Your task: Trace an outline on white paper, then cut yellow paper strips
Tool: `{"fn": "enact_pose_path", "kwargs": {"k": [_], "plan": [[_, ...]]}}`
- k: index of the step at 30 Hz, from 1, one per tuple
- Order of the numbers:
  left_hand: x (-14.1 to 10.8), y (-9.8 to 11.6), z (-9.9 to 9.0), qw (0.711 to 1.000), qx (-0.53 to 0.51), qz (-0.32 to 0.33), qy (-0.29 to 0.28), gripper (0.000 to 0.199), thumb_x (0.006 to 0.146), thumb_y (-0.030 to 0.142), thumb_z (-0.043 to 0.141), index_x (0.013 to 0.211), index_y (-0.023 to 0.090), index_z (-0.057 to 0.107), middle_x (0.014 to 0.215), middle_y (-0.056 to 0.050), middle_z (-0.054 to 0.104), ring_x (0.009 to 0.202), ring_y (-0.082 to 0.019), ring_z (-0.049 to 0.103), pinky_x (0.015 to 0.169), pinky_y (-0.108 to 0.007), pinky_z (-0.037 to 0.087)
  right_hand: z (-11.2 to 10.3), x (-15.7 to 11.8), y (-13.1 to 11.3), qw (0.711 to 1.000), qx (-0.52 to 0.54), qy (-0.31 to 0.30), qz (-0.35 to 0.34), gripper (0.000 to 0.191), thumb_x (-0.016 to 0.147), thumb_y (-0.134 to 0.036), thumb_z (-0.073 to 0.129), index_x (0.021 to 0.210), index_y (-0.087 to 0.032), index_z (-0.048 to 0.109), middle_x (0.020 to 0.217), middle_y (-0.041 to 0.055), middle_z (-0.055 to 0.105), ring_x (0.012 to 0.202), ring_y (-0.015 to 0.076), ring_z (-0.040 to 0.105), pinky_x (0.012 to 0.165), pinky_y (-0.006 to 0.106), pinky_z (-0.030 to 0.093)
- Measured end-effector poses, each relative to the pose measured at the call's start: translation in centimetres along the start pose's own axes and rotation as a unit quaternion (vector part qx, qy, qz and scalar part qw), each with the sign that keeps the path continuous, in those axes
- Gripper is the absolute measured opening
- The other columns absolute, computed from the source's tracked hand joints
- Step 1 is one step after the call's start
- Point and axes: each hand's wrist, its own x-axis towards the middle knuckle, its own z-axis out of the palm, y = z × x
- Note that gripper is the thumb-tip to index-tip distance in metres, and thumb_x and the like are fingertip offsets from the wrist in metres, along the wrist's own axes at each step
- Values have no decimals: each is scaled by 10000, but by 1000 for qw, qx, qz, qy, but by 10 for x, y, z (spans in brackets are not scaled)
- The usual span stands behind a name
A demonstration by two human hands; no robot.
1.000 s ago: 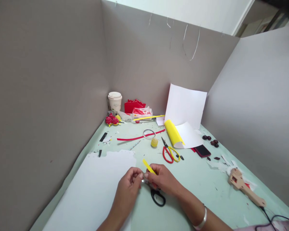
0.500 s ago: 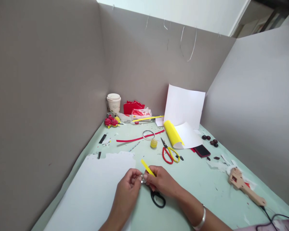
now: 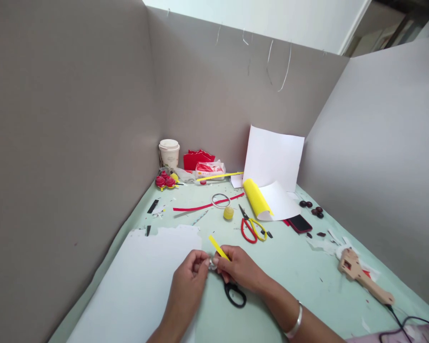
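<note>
Left hand (image 3: 192,273) curled, fingertips pinched on a small clear scrap (image 3: 211,263); right hand (image 3: 240,267) closed — narrow yellow paper strip (image 3: 218,247) gripped, black-handled scissors (image 3: 232,291) underneath.

Bare forearms — silver bangle (image 3: 296,324), right wrist

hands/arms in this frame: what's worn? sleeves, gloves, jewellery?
Both hands are bare, no gloves. The left hand and its forearm show no sleeve, ring or band in view. The right hand has a bare forearm with a plain silver bangle at the wrist. A bit of pale pink fabric shows at the bottom right edge, possibly clothing.
</note>
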Motion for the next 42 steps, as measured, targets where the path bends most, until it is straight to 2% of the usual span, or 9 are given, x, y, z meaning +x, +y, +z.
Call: {"fn": "enact_pose_path", "kwargs": {"k": [7, 17, 20, 23, 26, 29, 33, 38, 42], "plan": [[3, 0, -1, 1000, 9, -2, 2, 214, 760, 424, 574, 804, 216, 603, 716, 5, 647, 694, -194, 592, 677, -290, 445, 1, 2, 1, 1000, 13, -5, -2, 189, 871, -296, 552, 727, -174, 540, 480, -63, 492, 403, 65, 380, 417, 182, 285], [5, -6, 0, 1000, 4, 2, 25, 230, 753, 438, 587, 822, 219, 608, 761, -3, 665, 735, -199, 609, 696, -295, 456, -1, -1, -4, 1000, -2, -17, -12, 127, 839, -290, 606, 795, -173, 591, 578, -56, 519, 485, 78, 476, 485, 184, 359], [6, -6, -2, 1000, 0, -6, 27, 233, 747, 441, 592, 820, 220, 603, 750, 0, 660, 721, -195, 604, 685, -291, 449, 0, 0, -1, 1000, 5, -17, -8, 157, 829, -332, 636, 852, -181, 601, 636, -49, 541, 500, 80, 487, 481, 185, 366], [7, -4, -4, 999, 4, -11, 34, 230, 744, 438, 595, 822, 221, 594, 733, 6, 648, 713, -192, 598, 687, -290, 442, -3, 0, -1, 1000, -2, -18, -19, 219, 910, -403, 524, 893, -193, 580, 680, -37, 571, 485, 76, 466, 470, 188, 356], [8, -3, -5, 999, 5, -9, 39, 222, 748, 434, 588, 825, 226, 590, 748, 9, 638, 722, -189, 592, 698, -289, 438, -13, 2, -6, 984, -162, 55, -55, 290, 971, -391, 398, 850, -195, 574, 652, -35, 556, 522, 95, 483, 511, 201, 377], [6, -3, -4, 999, 5, -11, 37, 217, 756, 436, 581, 827, 231, 588, 762, 10, 634, 729, -187, 588, 706, -290, 435, -31, 7, -15, 934, -312, 151, -88, 260, 964, -342, 426, 841, -194, 602, 764, 5, 588, 723, 143, 547, 661, 238, 404], [4, -2, -3, 999, 9, -16, 29, 200, 757, 420, 574, 823, 232, 588, 771, 2, 644, 742, -194, 596, 718, -298, 435, -51, 18, -18, 903, -375, 194, -74, 199, 926, -210, 457, 986, -190, 645, 970, 75, 602, 884, 198, 550, 746, 284, 370], [5, 0, -3, 999, 6, -19, 33, 210, 740, 425, 584, 816, 230, 595, 770, -4, 655, 729, -197, 604, 711, -304, 440, -64, 31, -9, 885, -409, 220, -39, 257, 890, -194, 519, 1135, -181, 596, 970, 84, 637, 846, 202, 566, 695, 277, 351], [5, 0, -2, 999, 1, -17, 33, 214, 729, 428, 587, 806, 228, 597, 756, 0, 648, 707, -190, 600, 684, -295, 446, -76, 38, -6, 884, -411, 223, -28, 165, 857, -218, 578, 1018, -204, 612, 883, 42, 659, 770, 182, 560, 646, 258, 336]]}}
